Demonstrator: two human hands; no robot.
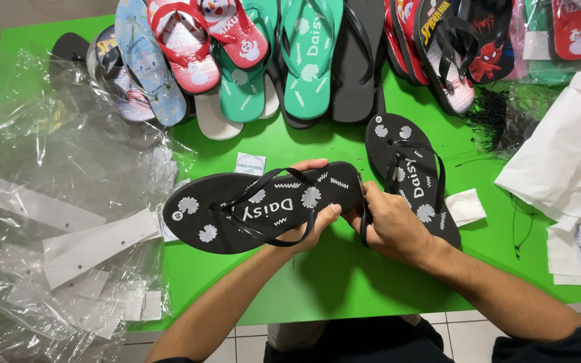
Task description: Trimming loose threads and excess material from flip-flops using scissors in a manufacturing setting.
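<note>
Black flip-flops [263, 208], two; hands [388, 225], two.

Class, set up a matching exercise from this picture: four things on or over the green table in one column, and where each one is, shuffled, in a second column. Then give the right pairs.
Things
1. black flip-flop in hand
2. second black flip-flop
3. clear plastic bags
4. white paper sheets

Places
A. right edge of the table
B. flat on the table, by the right hand
C. left side of the table
D. held by the left hand

Pairs: 1-D, 2-B, 3-C, 4-A
</note>
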